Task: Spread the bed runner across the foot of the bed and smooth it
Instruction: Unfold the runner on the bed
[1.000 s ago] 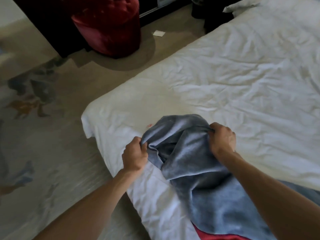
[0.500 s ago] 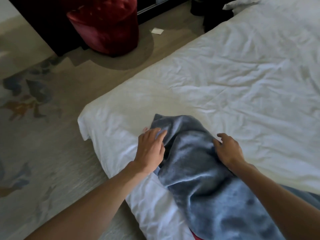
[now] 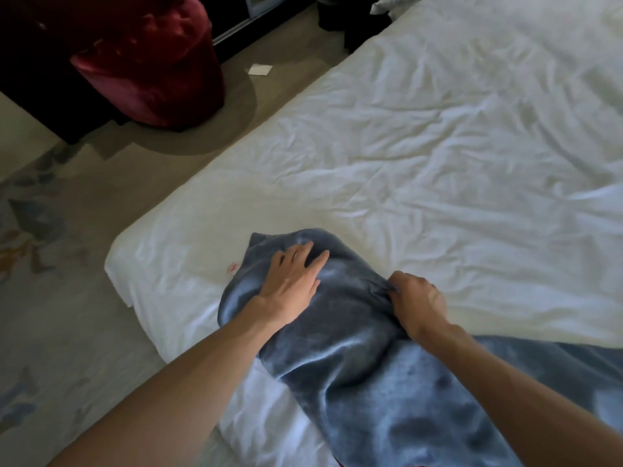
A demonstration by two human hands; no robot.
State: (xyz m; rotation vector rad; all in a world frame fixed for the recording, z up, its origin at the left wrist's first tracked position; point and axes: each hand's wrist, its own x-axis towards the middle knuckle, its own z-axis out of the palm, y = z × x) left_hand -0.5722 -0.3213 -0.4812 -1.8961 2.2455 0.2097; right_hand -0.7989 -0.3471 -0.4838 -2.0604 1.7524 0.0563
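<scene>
A blue-grey plush bed runner (image 3: 344,335) lies bunched and partly folded on the white bed (image 3: 404,163), near its left corner, and trails off to the lower right. My left hand (image 3: 293,281) lies flat on the runner's far end, fingers straight and spread. My right hand (image 3: 416,303) pinches a fold at the runner's right edge, fingers curled. A small red mark (image 3: 232,267) shows on the sheet just left of the runner.
The sheet is wrinkled all over. A dark red round seat (image 3: 148,62) stands on the carpet (image 3: 60,298) at the upper left against dark furniture. A white scrap of paper (image 3: 259,69) lies on the floor. A pillow corner (image 3: 391,5) shows at the top.
Both hands let go of the lifted runner end and dropped it on the bed. My left hand moved onto it and flattened; my right hand took a pinch of its right edge.
</scene>
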